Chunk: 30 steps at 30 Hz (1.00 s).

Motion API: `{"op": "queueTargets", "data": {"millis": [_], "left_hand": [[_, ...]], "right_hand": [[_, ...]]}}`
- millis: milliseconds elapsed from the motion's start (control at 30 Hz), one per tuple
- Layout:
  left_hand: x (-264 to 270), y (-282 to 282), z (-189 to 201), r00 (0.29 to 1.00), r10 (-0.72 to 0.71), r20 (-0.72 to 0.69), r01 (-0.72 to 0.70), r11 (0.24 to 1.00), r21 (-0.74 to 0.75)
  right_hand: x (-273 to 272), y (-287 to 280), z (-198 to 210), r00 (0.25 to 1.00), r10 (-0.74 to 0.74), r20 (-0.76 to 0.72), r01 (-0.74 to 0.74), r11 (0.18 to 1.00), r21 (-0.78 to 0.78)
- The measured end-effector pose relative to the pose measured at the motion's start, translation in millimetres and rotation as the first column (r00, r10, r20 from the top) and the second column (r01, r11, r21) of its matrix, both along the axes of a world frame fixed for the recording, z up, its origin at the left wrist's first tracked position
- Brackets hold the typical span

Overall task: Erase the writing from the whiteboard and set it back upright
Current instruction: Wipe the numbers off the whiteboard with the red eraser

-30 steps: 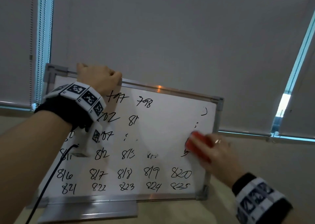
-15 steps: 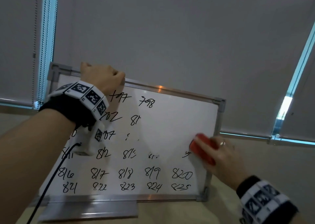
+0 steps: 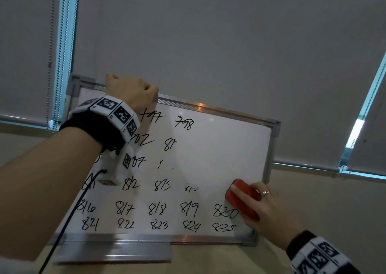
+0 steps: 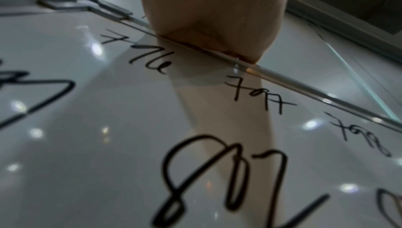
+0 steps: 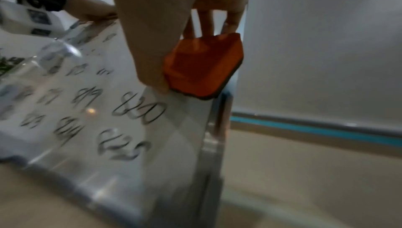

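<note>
A metal-framed whiteboard stands tilted on a beige surface, with rows of black handwritten numbers across its left and lower parts; its upper right area is wiped bare. My left hand grips the board's top frame near the left corner. My right hand holds a red eraser flat against the board near its right edge, just above the number 820. In the right wrist view the eraser sits pinched between thumb and fingers.
A metal tray ledge runs along the board's bottom left. Grey roller blinds hang right behind the board, with bright window gaps at left and right. The beige surface extends to the right of the board.
My right hand has slid the eraser down the right side of the board, wiping away the marks there and by the 815 row. The left hand keeps its hold on the top frame.
</note>
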<state>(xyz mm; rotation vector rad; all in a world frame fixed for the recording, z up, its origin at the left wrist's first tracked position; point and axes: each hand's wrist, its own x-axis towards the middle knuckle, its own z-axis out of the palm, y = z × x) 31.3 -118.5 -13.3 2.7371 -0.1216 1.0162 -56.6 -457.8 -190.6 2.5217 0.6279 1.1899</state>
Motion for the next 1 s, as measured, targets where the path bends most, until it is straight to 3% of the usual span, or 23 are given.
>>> {"op": "queueTargets", "data": {"millis": [100,267,333,500,633,700,767,866,933,1000], "left_hand": [[3,-1,0,1.000,-0.006,-0.003,0.006,1.000,0.001],[3,-1,1,1.000,-0.004,-0.014,0.004,1.000,-0.010],[3,-1,1,1.000,0.002,-0.030,-0.002,1.000,0.002],[6,-2,3,0.996,0.010,-0.084,-0.010,1.000,0.001],[11,-2,3,0.997,0.009,-0.076,-0.009,1.000,0.005],[12,-1,2,0.997,0.010,-0.071,-0.010,1.000,0.010],[11,-1,2,0.998,0.007,-0.064,-0.007,1.000,0.007],[11,-1,2,0.999,0.017,-0.051,-0.016,1.000,0.014],[11,-1,2,0.998,0.024,-0.052,-0.023,1.000,0.019],[11,-2,2,0.998,0.022,-0.062,-0.021,1.000,0.015]], "right_hand": [[12,-12,33,0.991,0.025,0.135,-0.015,0.997,-0.078],[31,-19,75,0.980,-0.130,0.151,0.073,0.938,0.339],[33,-11,60,0.984,-0.100,0.149,0.040,0.931,0.362],[22,-15,-8,0.992,0.051,0.116,-0.050,0.999,-0.014],[22,-24,-1,0.982,0.108,0.155,-0.063,0.962,-0.267],[25,-24,18,0.982,0.057,0.180,-0.020,0.979,-0.203],[27,-19,30,0.982,-0.035,0.185,0.040,0.999,-0.021],[26,-7,17,0.980,-0.104,0.169,0.082,0.987,0.137],[25,-6,-2,0.984,-0.051,0.173,0.042,0.998,0.057],[21,-10,-19,0.991,0.042,0.124,-0.019,0.982,-0.187]]}}
